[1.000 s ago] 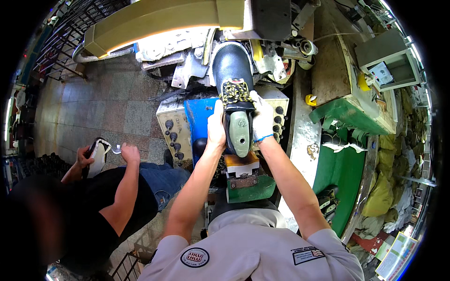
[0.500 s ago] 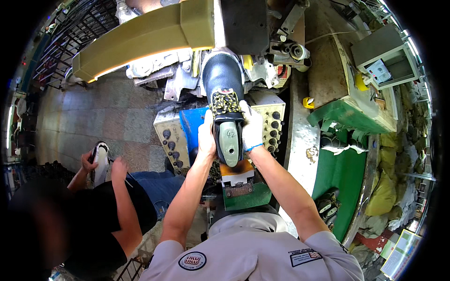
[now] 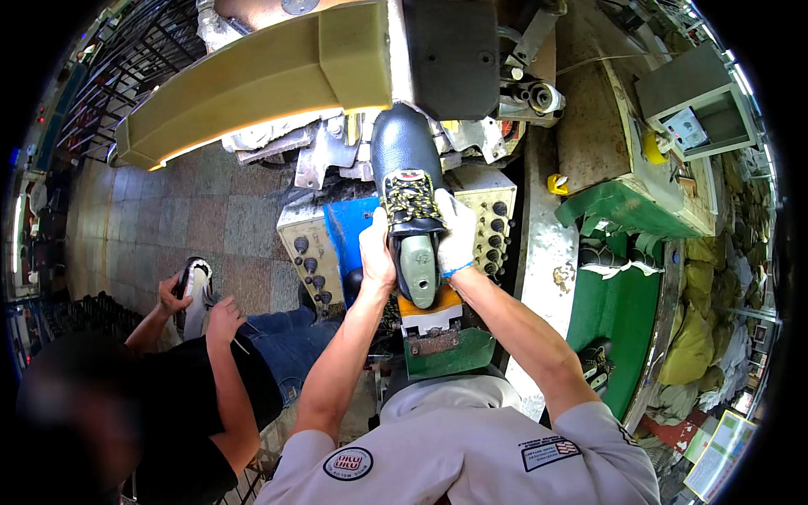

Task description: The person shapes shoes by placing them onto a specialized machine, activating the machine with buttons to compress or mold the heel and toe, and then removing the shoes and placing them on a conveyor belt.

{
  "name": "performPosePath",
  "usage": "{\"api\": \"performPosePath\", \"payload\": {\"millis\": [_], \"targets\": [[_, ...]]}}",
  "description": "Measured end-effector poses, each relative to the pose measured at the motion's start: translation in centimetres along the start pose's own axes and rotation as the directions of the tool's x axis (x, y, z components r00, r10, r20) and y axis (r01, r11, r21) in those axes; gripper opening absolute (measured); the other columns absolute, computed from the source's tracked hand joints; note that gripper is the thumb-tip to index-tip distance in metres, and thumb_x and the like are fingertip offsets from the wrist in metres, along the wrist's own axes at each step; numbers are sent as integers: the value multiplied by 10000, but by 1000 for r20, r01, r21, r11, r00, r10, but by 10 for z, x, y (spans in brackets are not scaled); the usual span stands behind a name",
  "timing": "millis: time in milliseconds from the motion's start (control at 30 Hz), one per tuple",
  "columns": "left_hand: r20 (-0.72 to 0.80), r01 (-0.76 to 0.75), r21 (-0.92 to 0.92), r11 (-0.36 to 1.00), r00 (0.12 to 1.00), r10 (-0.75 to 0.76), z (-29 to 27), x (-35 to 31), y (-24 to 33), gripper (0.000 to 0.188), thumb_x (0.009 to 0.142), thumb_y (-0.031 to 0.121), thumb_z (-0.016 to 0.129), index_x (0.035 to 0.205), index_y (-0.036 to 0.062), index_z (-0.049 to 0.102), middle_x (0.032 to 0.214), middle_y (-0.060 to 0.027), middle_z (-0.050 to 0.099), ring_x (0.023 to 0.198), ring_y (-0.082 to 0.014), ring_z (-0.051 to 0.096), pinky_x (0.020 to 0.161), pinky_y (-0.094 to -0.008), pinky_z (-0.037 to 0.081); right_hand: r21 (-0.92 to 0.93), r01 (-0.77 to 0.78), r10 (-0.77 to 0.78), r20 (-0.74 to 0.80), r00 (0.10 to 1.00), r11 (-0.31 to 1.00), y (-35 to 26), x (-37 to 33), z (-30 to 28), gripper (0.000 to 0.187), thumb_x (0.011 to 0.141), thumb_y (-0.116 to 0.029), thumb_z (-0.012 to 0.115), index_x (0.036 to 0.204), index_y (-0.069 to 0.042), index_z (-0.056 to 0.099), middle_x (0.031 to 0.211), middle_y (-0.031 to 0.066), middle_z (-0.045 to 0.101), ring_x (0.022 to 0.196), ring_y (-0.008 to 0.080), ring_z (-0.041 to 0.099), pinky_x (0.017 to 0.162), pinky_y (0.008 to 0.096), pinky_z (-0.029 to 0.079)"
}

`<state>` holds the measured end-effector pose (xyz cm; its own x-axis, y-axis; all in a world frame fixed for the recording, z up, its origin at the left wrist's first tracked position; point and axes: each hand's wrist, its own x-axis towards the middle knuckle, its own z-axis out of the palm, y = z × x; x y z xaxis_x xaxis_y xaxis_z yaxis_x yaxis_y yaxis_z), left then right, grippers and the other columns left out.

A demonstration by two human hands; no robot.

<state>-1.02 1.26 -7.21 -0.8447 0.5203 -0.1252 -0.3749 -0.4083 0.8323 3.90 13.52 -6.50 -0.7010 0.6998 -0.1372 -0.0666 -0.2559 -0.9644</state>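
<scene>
Black leather lace-up shoe (image 3: 406, 150) on a grey-green last (image 3: 417, 261), toe between metal plates (image 3: 318, 160), heel toward wearer. Bare left hand (image 3: 378, 251) and white-gloved right hand (image 3: 456, 231) clamped on opposite sides of its heel end. Knobbed control boxes (image 3: 326, 257) flank it. Judged risks: uneven grip could twist the toe askew; fingers straying forward could get pinched.

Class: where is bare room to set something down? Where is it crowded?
Bare: the green surface between upper shoes and lower footwear, right of the metal ledge. Crowded: around the held shoe, left hand and right hand holding its sides, machine at its toe.
</scene>
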Motion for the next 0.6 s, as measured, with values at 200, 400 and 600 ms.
{"api": "performPosePath", "payload": {"millis": [200,400,600], "targets": [[9,24,-21,999,1000,-24,4,-8,8,564,1124,399,292,1199,-17,665,1113,-65,708,947,-131,645,891,-301,512,106,-87,88,-8,996,991,-1,-3,-1,368,1006,-336,638,992,24,711,904,9,682,814,86,549,756,287,476],[-398,178,435,883,917,12,-36,-63,-2,469,1020,363,581,1251,-43,631,1149,-113,709,973,-173,673,886,-334,520,-134,-117,106,-90,990,984,2,-8,-54,482,995,-431,637,1164,17,691,1019,74,712,858,132,622,733,290,502],[-624,539,701,468,780,36,-85,-203,-103,857,746,394,851,1406,-24,498,1227,-277,665,1151,-424,638,992,-451,493,-38,-146,139,-141,980,989,-32,-99,-178,530,1033,-353,460,1407,23,468,1294,239,622,1027,358,706,753,407,601]]}}
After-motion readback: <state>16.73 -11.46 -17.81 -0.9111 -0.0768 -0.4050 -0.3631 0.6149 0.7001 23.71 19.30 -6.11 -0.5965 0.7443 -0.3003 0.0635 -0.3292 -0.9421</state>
